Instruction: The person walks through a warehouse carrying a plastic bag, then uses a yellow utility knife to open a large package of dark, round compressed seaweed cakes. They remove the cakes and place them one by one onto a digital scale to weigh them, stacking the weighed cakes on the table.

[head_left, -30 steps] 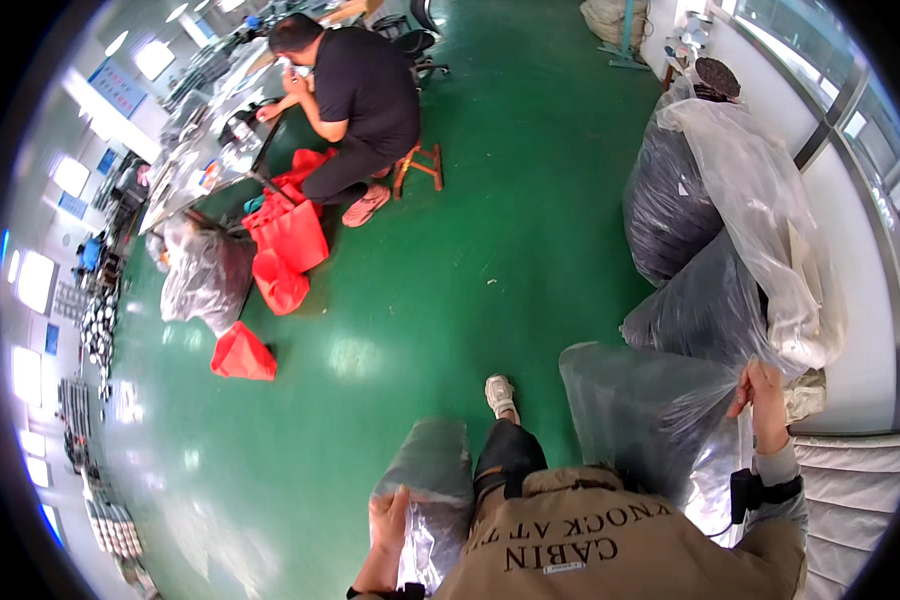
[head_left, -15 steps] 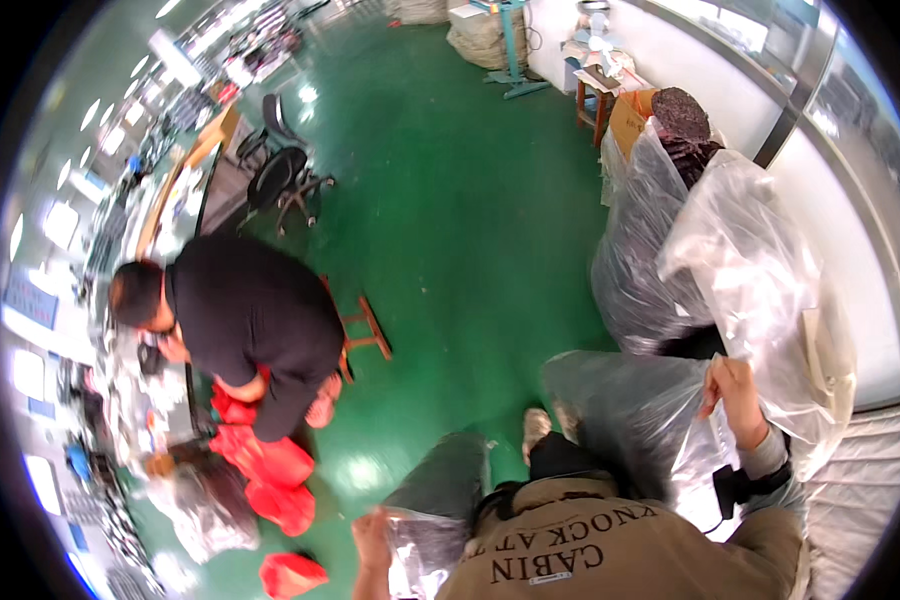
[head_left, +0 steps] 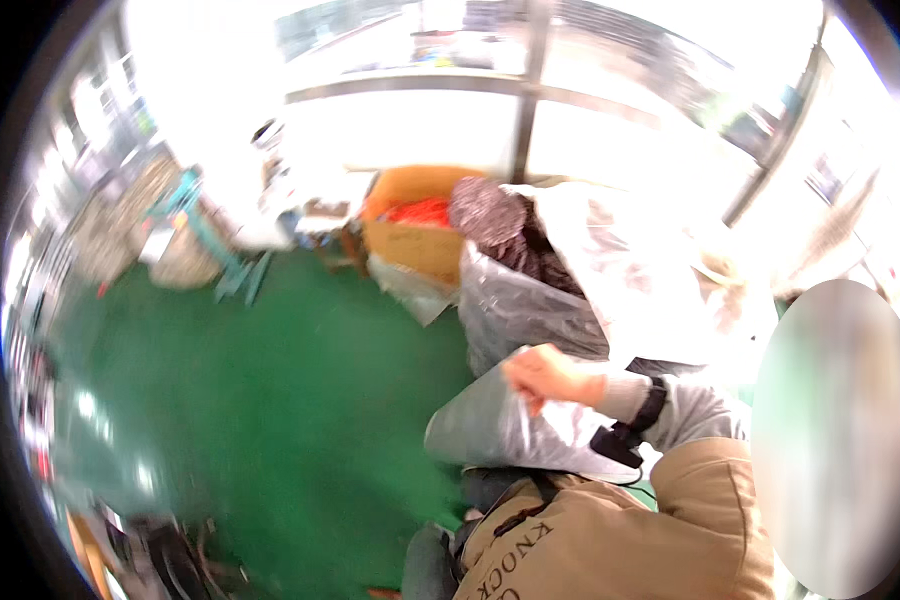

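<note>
A translucent plastic bag (head_left: 467, 425) hangs beside my legs, its top edge pinched in my right hand (head_left: 552, 378). That hand is closed, with the plastic bunched under the fingers. A black strap with a small dark device (head_left: 620, 445) sits on the right wrist. Just beyond the hand stands a large clear bag (head_left: 525, 315) with dark, shiny purple-brown material (head_left: 490, 212) heaped at its top. Whitish plastic sheeting (head_left: 610, 265) drapes over its right side. My left hand lies outside the picture. Motion smears part of the scene.
A cardboard box (head_left: 420, 255) with red material (head_left: 420, 212) stands left of the large bag, by the wall under the windows. Farther left are a small wooden stool (head_left: 338, 240), a teal metal stand (head_left: 210, 235) and bulky pale sacks (head_left: 185, 255). Green floor (head_left: 270, 400) stretches to my left.
My view has swung right, toward the wall and windows. The left hand and the seated person in black have left the picture. My right hand keeps its hold on the plastic bag.
</note>
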The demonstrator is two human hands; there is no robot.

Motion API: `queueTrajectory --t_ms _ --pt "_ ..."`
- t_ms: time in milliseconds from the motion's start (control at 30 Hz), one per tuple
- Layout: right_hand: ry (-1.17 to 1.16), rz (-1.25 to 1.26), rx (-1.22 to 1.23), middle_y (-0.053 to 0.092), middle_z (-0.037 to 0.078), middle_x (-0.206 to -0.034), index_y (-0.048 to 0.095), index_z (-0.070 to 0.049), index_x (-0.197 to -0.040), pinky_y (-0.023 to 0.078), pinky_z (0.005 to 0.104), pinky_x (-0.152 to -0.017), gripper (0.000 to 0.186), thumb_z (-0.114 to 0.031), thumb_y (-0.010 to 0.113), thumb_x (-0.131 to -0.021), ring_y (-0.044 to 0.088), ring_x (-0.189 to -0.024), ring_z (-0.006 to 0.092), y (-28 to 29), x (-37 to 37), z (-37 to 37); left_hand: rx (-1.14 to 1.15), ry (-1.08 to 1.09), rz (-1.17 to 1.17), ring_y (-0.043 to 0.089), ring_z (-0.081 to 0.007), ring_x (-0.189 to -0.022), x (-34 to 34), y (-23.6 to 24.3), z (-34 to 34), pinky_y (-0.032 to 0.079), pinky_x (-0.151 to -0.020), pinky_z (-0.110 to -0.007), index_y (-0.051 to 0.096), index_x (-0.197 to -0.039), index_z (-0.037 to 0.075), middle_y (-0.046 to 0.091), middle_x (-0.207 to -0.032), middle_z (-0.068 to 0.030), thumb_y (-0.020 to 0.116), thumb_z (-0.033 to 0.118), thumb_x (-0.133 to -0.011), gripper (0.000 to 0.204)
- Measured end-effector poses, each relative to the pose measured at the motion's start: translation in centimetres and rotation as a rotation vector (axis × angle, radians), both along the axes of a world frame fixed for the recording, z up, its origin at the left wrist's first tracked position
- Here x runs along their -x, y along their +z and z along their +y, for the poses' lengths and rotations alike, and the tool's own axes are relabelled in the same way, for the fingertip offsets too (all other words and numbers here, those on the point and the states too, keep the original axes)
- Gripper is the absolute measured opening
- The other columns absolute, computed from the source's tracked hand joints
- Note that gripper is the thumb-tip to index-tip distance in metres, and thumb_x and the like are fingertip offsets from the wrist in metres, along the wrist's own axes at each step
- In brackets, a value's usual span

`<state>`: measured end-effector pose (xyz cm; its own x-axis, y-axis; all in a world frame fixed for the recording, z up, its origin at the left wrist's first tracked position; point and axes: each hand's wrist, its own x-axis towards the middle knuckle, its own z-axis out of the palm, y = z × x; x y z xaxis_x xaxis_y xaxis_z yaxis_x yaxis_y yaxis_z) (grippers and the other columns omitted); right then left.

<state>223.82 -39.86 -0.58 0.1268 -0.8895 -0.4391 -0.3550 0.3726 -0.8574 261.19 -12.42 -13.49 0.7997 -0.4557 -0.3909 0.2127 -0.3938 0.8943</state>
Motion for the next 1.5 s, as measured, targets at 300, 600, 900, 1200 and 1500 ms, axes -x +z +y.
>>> queueTrajectory --t_ms 300,600,900,1200,1500 --pt "0.066 0.048 0.241 0.051 0.006 -0.045 0.049 0.000 -0.056 0.044 0.0248 -0.041 0.042 -0.026 0.040 -0.088 0.054 -0.037 0.0156 -1.7 -11.9 -18.2 -0.038 -0.260 -0.104 0.047 -0.0083 -0.051 -16.7 -0.8 -29.3 0.036 -0.046 -0.023 0.059 -0.067 0.001 0.053 -0.054 -0.0016 0.054 0.013 -0.077 0.017" --pt "0.226 0.192 0.239 0.046 0.004 -0.050 0.047 -0.004 -0.055 0.037 0.0239 -0.040 0.031 -0.018 0.043 -0.082 0.048 -0.043 0.0112 -3.8 -31.9 -44.2 0.121 -0.005 -0.097 0.048 -0.0088 -0.051 -38.7 1.6 -43.4 0.036 -0.045 -0.023 0.059 -0.067 0.001 0.054 -0.055 -0.0029 0.055 0.013 -0.074 0.015" --pt "0.180 0.033 0.094 0.043 0.005 -0.045 0.047 -0.002 -0.058 0.035 0.0246 -0.032 0.040 -0.027 0.041 -0.089 0.041 -0.033 0.0117 -6.6 -53.0 -66.2 -0.251 0.153 0.147 0.034 -0.0039 -0.046 -55.3 6.1 -58.2 0.025 -0.041 -0.025 0.065 -0.065 0.000 0.044 -0.049 0.0054 0.054 0.026 -0.082 0.034" --pt "0.414 -0.026 -0.032 0.040 0.003 -0.046 0.044 -0.006 -0.057 0.033 0.0251 -0.035 0.037 -0.026 0.045 -0.088 0.037 -0.037 0.0101 -6.7 -85.8 -85.5 -0.133 0.395 0.155 0.039 -0.0047 -0.048 -75.1 4.7 -69.3 0.030 -0.043 -0.023 0.066 -0.071 -0.001 0.052 -0.055 0.0015 0.054 0.025 -0.082 0.031" --pt "0.774 0.266 0.202 0.045 0.007 -0.048 0.047 -0.003 -0.064 0.039 0.0309 -0.040 0.033 -0.026 0.045 -0.087 0.046 -0.042 0.0160 -15.1 -114.9 -96.9 -0.071 0.602 0.127 0.047 -0.0068 -0.054 -102.9 1.4 -75.6 0.037 -0.048 -0.024 0.064 -0.068 -0.003 0.057 -0.058 -0.0022 0.054 0.025 -0.083 0.033"
